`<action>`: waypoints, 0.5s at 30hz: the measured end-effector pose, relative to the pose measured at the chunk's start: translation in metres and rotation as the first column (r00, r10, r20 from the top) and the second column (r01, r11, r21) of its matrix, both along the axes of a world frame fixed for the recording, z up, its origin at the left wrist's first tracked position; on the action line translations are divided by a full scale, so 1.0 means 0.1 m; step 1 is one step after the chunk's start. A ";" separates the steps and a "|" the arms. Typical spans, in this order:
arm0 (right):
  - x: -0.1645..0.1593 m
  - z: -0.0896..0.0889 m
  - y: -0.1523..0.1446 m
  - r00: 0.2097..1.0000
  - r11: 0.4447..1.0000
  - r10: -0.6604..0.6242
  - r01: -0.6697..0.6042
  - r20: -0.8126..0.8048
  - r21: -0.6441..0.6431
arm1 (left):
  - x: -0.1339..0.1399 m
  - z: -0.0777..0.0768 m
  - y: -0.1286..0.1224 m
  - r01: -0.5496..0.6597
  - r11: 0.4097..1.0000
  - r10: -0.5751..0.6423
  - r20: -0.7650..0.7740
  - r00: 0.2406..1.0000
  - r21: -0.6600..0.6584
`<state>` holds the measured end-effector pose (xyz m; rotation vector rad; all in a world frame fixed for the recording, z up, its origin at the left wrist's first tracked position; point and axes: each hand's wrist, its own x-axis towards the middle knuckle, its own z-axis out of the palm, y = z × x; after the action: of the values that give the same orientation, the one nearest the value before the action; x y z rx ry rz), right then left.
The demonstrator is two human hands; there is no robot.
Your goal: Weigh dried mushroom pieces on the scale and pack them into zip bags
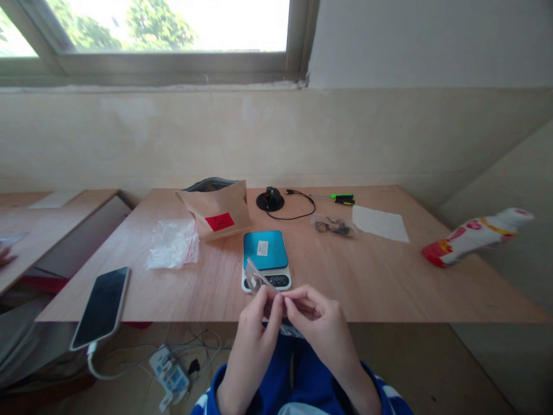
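Observation:
My left hand (261, 320) and my right hand (317, 314) meet at the front edge of the table, fingertips pinched together on a small clear zip bag (256, 278). One corner of the bag sticks up past my left fingers; the rest is mostly hidden by my hands, and I cannot make out what is in it. Just beyond stands a kitchen scale (265, 251) with a blue top and a label on it. A brown paper pouch (216, 210) with a red label stands open behind the scale. Right of it lies a clear bag of dried brown pieces (334, 226).
A pile of clear plastic bags (170, 245) lies left. A phone (101, 308) on a cable overhangs the front edge. Toward the back are a black round device (270, 199) with a cord, screwdrivers (343, 199) and white paper (380, 223). A bottle (473, 236) stands right.

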<state>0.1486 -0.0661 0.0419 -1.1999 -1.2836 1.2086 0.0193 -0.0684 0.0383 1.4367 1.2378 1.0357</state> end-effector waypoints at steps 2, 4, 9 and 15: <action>0.02 -0.04 0.03 0.999 0.999 -0.042 0.042 0.035 0.007 | 0.00 0.00 0.01 0.000 1.000 0.000 -0.036 0.999 0.021; 0.09 -0.08 0.09 0.986 0.989 -0.151 0.150 0.065 0.020 | 0.01 0.00 0.01 -0.021 0.999 0.025 -0.075 0.997 0.050; 0.38 -0.03 0.33 0.841 0.838 -0.541 0.536 0.030 0.100 | -0.05 -0.03 -0.08 -0.103 0.991 0.113 -0.125 0.986 0.087; 0.49 0.20 0.42 0.849 0.847 -0.509 0.523 -0.140 0.090 | -0.08 -0.19 0.00 -0.091 0.994 0.084 0.110 0.990 0.063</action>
<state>0.1972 -0.0240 0.0621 -1.2613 -0.8547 0.7709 0.0116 -0.0681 0.0193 1.3694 1.2066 1.2091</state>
